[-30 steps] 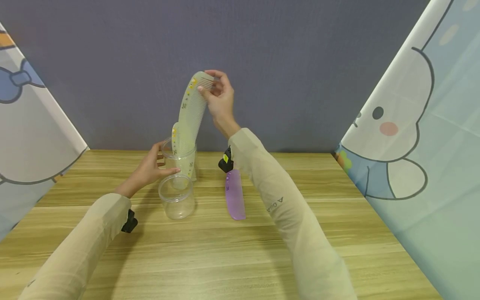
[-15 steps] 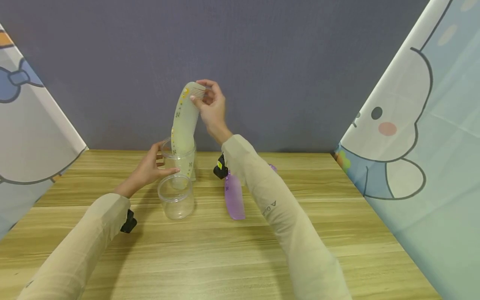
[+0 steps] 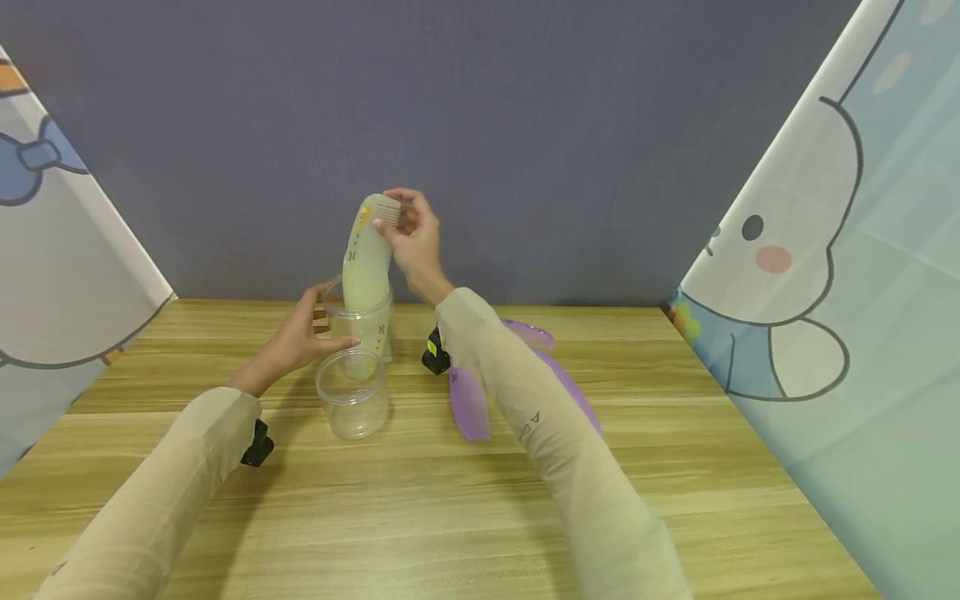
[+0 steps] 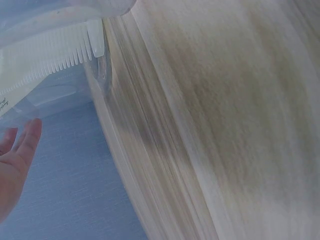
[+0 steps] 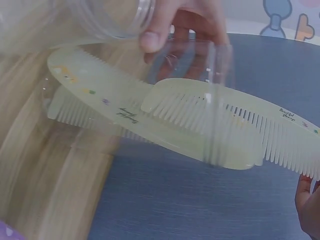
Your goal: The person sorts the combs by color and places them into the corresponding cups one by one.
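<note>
Pale comb [image 3: 364, 267]: looks like thin plastic, so likely light and stiff with slight flex; smooth faces may be slick, and the fine teeth are the fragile bit. Best hold is by the upper end or solid spine, flat faces between thumb and fingers, no sideways load on the teeth. Right hand [image 3: 417, 242] has it pinched at the upper end from the toothed side: thumb on the near face, other fingers curled behind, gap about closed to comb thickness. Comb hangs down-left of those fingers, spine left, top leaning a bit right, lower end past the rim and inside the rear jar [image 3: 337, 327]. Right wrist view shows it overlapping a second comb [image 5: 122, 111] in there; can't tell if they touch. Left hand [image 3: 300, 333] is wrapped round the rear jar, thumb in front, remaining fingers at the side and behind, spread about jar-wide. Front jar [image 3: 348, 417] stands just beside that thumb; contact unclear. Purple comb [image 3: 469, 404] lies flat on the tabletop [image 3: 390, 517], well apart from both sets of fingers.
</note>
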{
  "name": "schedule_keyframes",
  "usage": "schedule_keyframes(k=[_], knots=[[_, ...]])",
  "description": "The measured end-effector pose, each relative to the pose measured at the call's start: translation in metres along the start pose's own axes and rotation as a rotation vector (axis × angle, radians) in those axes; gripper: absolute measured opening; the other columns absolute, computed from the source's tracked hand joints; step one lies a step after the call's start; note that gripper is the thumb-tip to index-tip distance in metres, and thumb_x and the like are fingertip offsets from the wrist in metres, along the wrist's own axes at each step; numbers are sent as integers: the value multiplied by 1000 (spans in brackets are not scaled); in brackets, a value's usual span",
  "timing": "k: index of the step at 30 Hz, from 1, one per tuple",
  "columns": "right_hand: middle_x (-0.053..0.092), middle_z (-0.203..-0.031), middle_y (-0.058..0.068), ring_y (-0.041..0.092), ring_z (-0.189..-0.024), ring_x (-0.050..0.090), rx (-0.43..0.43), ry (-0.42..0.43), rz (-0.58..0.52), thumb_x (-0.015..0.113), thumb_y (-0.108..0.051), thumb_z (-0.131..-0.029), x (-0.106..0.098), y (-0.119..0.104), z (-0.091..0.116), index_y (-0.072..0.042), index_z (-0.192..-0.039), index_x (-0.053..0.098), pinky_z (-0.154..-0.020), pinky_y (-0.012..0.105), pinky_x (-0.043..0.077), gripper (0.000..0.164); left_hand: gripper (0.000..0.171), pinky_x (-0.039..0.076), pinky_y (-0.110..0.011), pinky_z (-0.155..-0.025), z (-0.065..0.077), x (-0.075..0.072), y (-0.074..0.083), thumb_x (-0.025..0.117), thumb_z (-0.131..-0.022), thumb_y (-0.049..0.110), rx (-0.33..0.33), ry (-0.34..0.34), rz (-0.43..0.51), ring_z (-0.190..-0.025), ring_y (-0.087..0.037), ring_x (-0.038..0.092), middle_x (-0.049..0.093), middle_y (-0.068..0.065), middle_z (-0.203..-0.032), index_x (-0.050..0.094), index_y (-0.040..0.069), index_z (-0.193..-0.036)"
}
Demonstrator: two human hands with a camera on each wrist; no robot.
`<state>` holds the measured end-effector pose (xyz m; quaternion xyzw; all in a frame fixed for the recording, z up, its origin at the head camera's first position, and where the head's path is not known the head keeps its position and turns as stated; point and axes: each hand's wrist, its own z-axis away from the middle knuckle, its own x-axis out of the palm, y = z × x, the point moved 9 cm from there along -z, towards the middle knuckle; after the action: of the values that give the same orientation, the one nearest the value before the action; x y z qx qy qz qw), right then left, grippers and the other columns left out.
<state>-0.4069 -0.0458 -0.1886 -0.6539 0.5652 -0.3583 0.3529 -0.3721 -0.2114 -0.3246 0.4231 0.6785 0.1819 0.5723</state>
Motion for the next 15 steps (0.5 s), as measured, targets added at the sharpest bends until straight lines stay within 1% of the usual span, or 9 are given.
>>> schedule_keyframes(k=[4,8,10,15], knots=[[63,-106,14,11,-82,60,-1,4,13,65,7,-78,3,18,-2,-7,-113,55,-69,16,53,39,101,43,-58,-93,0,0,0,76,-74,25,2,-1,0,-118,-51,39,29,-29,-135,7,1,-144],[63,-104,15,13,-82,60,-20,5,32,65,9,-77,5,24,2,-6,-111,55,-70,17,54,39,101,43,-58,-94,1,0,1,76,-74,25,-2,-3,9,-119,-51,39,28,-29,-136,7,1,-144],[63,-102,14,13,-81,60,-21,0,52,65,9,-77,6,26,5,-6,-111,55,-70,16,53,38,101,43,-58,-94,1,0,2,76,-74,24,-2,-2,13,-119,-51,39,28,-29,-136,7,1,-144],[62,-100,21,20,-80,59,-18,-19,58,63,13,-76,6,13,18,2,-109,54,-69,18,53,37,100,43,-57,-94,0,1,1,77,-74,23,-7,2,24,-119,-50,39,29,-29,-136,8,0,-143]])
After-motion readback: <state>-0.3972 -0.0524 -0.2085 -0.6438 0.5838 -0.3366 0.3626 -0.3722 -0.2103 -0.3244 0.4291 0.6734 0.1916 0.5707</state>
